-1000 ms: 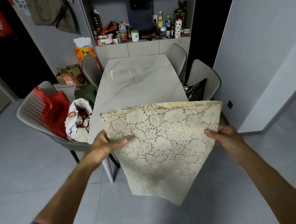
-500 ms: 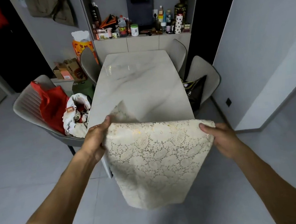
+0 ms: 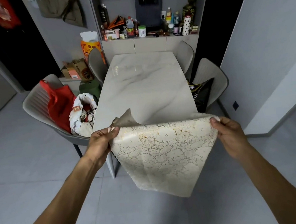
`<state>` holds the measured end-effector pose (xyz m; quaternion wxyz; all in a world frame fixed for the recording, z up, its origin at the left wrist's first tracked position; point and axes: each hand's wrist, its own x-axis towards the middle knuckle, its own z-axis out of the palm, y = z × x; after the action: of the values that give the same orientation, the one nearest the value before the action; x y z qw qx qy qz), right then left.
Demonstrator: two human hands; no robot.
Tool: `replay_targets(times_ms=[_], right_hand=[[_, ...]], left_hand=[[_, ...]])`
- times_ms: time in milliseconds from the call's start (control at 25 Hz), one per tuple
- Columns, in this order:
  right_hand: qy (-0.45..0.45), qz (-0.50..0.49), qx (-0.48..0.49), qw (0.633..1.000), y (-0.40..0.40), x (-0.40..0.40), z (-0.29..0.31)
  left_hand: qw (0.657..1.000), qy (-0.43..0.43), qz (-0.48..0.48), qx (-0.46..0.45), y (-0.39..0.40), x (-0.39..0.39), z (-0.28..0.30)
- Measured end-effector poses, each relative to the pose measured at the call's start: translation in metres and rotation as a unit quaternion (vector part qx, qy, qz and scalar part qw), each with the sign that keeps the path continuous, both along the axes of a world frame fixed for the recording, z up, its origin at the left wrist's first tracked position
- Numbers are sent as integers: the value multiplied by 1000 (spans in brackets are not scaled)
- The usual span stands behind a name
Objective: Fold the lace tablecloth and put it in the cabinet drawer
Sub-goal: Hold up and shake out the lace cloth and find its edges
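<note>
The cream lace tablecloth (image 3: 163, 152) hangs folded over between my hands at the near end of the marble table (image 3: 146, 86). My left hand (image 3: 101, 142) pinches its upper left corner, where a thin single layer curls up behind. My right hand (image 3: 227, 130) grips the upper right corner. The lower part droops to a point over the floor. The cabinet (image 3: 152, 44) with flat drawer fronts stands against the wall beyond the table's far end; its fronts are closed.
A grey chair (image 3: 38, 103) at the left carries a red bag (image 3: 60, 104) and a white bag. Another chair at the right holds a black bag (image 3: 201, 93). Bottles and jars crowd the cabinet shelf (image 3: 142, 30). Boxes sit on the floor left.
The cloth's top edge has come down to the table's near edge and folded away from me. Both hands have slid up to the fold's corners. The view has moved closer to the table.
</note>
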<state>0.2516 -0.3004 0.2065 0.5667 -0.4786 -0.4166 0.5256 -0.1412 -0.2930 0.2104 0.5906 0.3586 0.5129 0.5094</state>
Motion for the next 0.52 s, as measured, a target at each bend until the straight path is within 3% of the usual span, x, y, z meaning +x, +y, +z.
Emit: replay_targets(times_ms=[200, 280, 400, 520], right_hand=[[54, 41, -29, 997, -2, 0, 3], [10, 53, -82, 995, -5, -3, -3], [-110, -24, -162, 980, -8, -11, -22], [-105, -97, -146, 979, -7, -12, -30]], left_hand=[[989, -40, 50, -134, -1, 7, -17], [984, -42, 20, -174, -9, 10, -27], [985, -45, -12, -168, -15, 10, -38], [993, -14, 16, -114, -15, 9, -42]])
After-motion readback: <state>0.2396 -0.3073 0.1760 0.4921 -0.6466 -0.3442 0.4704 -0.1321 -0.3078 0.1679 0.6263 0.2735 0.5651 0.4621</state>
